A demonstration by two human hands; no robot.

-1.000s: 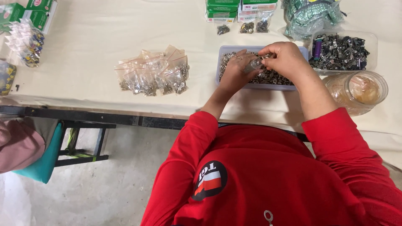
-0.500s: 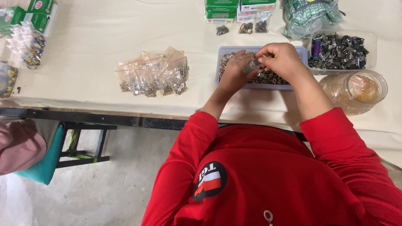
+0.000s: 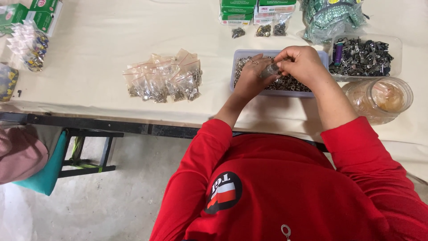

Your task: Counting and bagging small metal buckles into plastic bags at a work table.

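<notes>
A shallow clear plastic tray [image 3: 241,53] full of small silver metal fittings lies on the cream table. Both my hands hover over it, close together. My left hand [image 3: 250,78] and my right hand [image 3: 304,65] pinch a small clear plastic bag [image 3: 269,70] between their fingertips, just above the fittings. The bag's contents are hidden by my fingers. Left of the tray lies a heap of filled small clear bags [image 3: 162,79] with metal fittings inside.
A second clear tray [image 3: 363,56] of dark metal parts and a glass jar [image 3: 380,98] sit to the right. Green boxes [image 3: 254,10], small bags and a bag of green items [image 3: 330,15] line the far edge. More boxes [image 3: 31,12] lie far left. A teal stool [image 3: 44,175] stands below.
Both hands stay over the tray with the small bag between them; the fingers have shifted only slightly.
</notes>
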